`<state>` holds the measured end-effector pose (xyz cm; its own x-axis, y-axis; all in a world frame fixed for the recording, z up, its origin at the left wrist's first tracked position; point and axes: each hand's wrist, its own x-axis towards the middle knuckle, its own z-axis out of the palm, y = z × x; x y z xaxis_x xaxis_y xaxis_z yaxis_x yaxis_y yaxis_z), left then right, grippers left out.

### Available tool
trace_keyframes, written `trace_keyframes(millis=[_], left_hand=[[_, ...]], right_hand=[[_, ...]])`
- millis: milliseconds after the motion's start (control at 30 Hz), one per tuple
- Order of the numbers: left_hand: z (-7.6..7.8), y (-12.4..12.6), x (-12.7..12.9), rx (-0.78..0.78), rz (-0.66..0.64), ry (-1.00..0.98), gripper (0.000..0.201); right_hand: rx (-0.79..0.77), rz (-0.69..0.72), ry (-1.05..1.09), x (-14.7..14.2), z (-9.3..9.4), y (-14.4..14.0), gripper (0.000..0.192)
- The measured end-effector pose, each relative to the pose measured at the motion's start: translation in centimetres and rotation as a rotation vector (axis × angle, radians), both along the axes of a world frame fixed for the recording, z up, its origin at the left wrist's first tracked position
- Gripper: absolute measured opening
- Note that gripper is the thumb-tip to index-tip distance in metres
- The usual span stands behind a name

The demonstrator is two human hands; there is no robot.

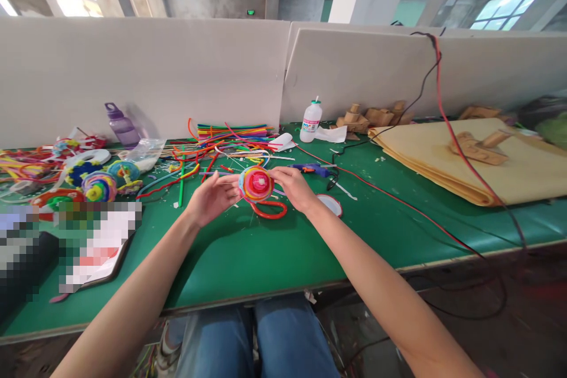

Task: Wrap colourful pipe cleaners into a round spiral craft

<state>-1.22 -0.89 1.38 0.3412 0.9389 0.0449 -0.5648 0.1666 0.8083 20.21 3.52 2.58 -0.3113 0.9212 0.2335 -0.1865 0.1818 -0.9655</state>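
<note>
A round spiral disc of coiled pipe cleaners (257, 183), with pink, red, yellow and light blue rings, is held above the green table. My left hand (215, 198) is at its left edge, fingers reaching to the rim and thumb raised apart. At the upper right rim, my right hand (293, 186) has its fingers closed on the disc. Just below the disc is an orange-red loop (277, 210); whether it is joined on is hidden. Behind my right hand lies a blue glue gun (312, 169), and a round white lid with a red rim (330, 205) is beside that wrist.
Loose pipe cleaners (234, 133) lie at the back. Several finished coiled pieces (98, 187) sit left, near a purple bottle (121, 126) and a tablet-like item (106, 248). A white bottle (310, 120) stands behind. Yellow sheets (425, 153) and a red cable (460, 147) are right.
</note>
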Motion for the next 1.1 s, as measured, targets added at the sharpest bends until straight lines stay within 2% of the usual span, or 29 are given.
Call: trace_keyframes(millis=[133, 200, 367, 667, 933, 1100], left_hand=[[0.3, -0.3, -0.5, -0.045, -0.198, -0.02, 0.063], [0.2, -0.3, -0.4, -0.029, -0.229, 0.01, 0.058], [-0.7, 0.0, 0.2, 0.044, -0.111, 0.107, 0.026], [-0.6, -0.2, 0.8, 0.039, -0.089, 0.19, 0.033], [-0.6, -0.1, 1.2, 0.072, 0.017, 0.194, 0.018], [-0.4, -0.3, 1.1, 0.068, -0.052, 0.183, 0.025]], right_hand=[[-0.045, 0.074, 0.01, 0.4, 0.8, -0.3, 0.015], [-0.06, 0.11, -0.019, 0.5, 1.0, -0.6, 0.015], [-0.045, 0.149, -0.108, 0.5, 1.0, -0.8, 0.021], [-0.054, 0.18, -0.097, -0.2, 0.5, -1.0, 0.028], [0.012, 0.14, -0.111, -0.4, 0.0, -0.8, 0.029], [0.03, 0.11, -0.136, -0.3, 0.1, -0.7, 0.032]])
